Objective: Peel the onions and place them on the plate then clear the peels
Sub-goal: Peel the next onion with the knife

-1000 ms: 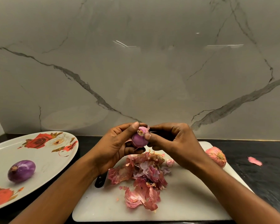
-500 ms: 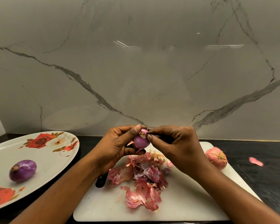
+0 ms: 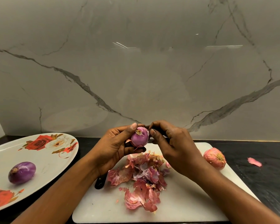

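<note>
My left hand point(image 3: 115, 147) grips a small purple onion point(image 3: 139, 137) above the white cutting board point(image 3: 189, 206), thumb on its top. My right hand point(image 3: 173, 143) pinches at the onion's right side, where a thin flap of skin stands off. A heap of pink onion peels point(image 3: 142, 177) lies on the board below. One peeled purple onion point(image 3: 21, 172) lies on the rose-patterned plate point(image 3: 44, 159) at the left. An unpeeled onion point(image 3: 215, 158) sits at the board's right edge.
A black knife handle point(image 3: 100, 181) pokes out from under my left wrist on the board. A stray pink peel point(image 3: 254, 162) lies on the dark counter at the right. A grey marble wall point(image 3: 136, 70) rises right behind the counter.
The onion has turned in my left hand, showing more bare purple flesh. My right fingers have shifted to its right side.
</note>
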Demonstrator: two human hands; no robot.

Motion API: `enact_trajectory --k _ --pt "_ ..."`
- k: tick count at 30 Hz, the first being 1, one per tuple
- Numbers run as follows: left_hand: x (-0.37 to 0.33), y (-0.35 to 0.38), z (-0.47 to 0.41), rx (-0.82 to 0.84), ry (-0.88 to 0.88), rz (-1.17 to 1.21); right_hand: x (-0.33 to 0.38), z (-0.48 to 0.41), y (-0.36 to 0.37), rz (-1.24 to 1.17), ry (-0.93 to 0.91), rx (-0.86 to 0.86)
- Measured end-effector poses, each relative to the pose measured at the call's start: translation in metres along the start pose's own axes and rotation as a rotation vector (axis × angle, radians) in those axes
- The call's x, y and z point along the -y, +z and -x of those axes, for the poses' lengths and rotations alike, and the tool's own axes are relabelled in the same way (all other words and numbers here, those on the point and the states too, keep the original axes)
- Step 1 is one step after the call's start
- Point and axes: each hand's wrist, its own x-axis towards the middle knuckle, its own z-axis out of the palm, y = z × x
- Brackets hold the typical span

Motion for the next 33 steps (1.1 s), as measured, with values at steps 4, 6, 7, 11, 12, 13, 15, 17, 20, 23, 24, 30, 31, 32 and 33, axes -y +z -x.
enact_trajectory --k 4,6,7,11,12,13,15,17,20,23,24,30,31,32,33 --pt "-0.0018 0.0011 0.0009 0.021 -0.002 0.045 0.0009 -0.0009 -0.0014 -0.068 0.076 -0.027" --pt "-0.0021 -0.0006 0.0004 0.026 0.001 0.075 0.0005 -0.0018 -0.0016 -0.115 0.122 -0.04" --pt "-0.002 -0.0014 0.0001 0.027 0.003 0.084 0.0006 -0.0026 -0.0019 -0.145 0.147 -0.046" --pt "-0.0014 -0.0019 -0.0008 0.017 0.008 0.095 -0.0014 -0.0049 -0.0042 -0.293 0.23 -0.103" --pt "-0.0013 -0.0018 -0.0009 0.016 0.012 0.094 -0.0013 -0.005 -0.0048 -0.328 0.242 -0.111" --pt "-0.0009 -0.002 -0.0011 0.021 0.019 0.089 -0.0005 -0.0047 -0.0052 -0.353 0.248 -0.103" --pt "-0.0002 -0.0025 -0.0015 0.041 0.033 0.066 0.0014 -0.0033 -0.005 -0.374 0.241 -0.058" --pt "0.0003 -0.0031 -0.0017 0.054 0.041 0.054 0.0025 -0.0027 -0.0039 -0.375 0.213 -0.008" --pt "0.0001 -0.0038 -0.0019 0.052 0.048 0.058 -0.0003 -0.0033 -0.0052 -0.36 0.168 -0.009" --pt "-0.0002 -0.0042 -0.0022 0.046 0.043 0.065 -0.0019 -0.0012 -0.0039 -0.273 0.088 -0.06" --pt "0.0 -0.0046 -0.0026 0.046 0.043 0.065 -0.0021 -0.0001 -0.0022 -0.197 0.047 -0.092" --pt "0.0036 -0.006 -0.0034 0.069 0.055 0.017 0.0005 0.0033 -0.0008 -0.094 0.012 -0.158" --pt "0.0042 -0.0063 -0.0036 0.072 0.053 0.007 0.0013 0.0035 -0.002 -0.08 0.012 -0.146" --pt "0.0049 -0.0071 -0.004 0.076 0.051 -0.001 0.0016 0.0034 -0.0027 -0.05 -0.009 -0.13" --pt "0.0054 -0.0075 -0.0044 0.082 0.047 -0.008 0.0017 0.0037 -0.003 -0.023 -0.04 -0.116"
